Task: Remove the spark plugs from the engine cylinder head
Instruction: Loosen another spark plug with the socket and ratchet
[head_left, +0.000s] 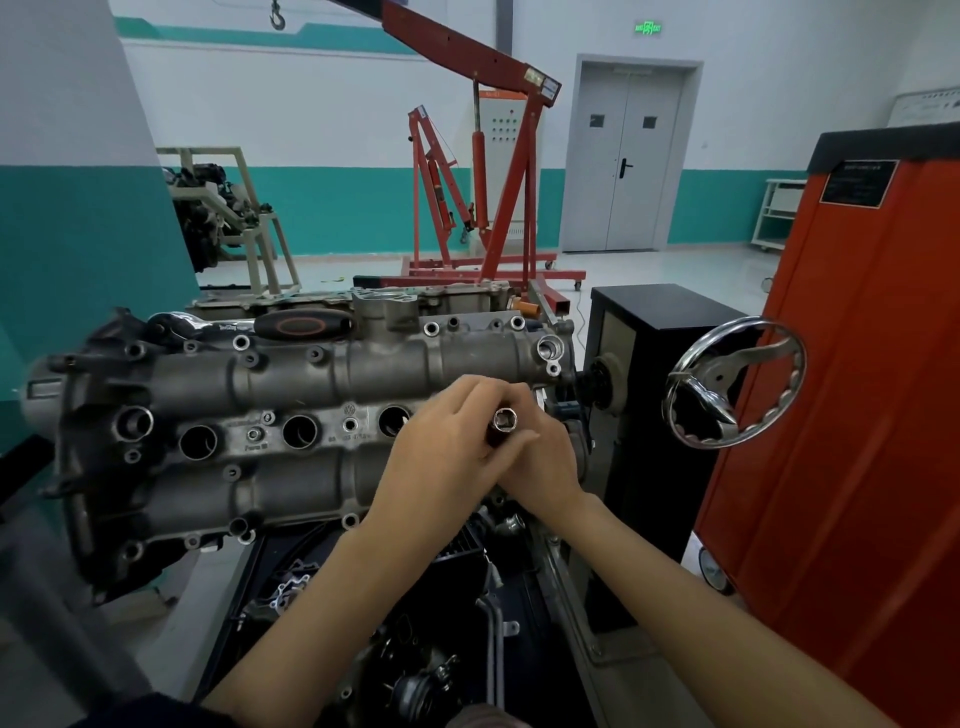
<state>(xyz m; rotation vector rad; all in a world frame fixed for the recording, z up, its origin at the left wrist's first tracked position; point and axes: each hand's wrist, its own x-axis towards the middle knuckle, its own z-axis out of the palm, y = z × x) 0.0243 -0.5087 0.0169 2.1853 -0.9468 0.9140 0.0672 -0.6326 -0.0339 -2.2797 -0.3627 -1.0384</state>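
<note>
Ratchet (249, 326) atop cylinder head (291, 421)

Both forearms are showing bare; left hand (441, 447) and right hand (540, 457) are wearing no gloves (a dark sleeve edge (156, 714) is showing at the bottom).

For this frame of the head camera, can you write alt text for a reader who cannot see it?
Both hands, left hand and right hand, grip a socket tool over the rightmost plug well of a grey cylinder head on a stand. Three open plug wells show to the left; a ratchet rests on the head's far edge.
</note>
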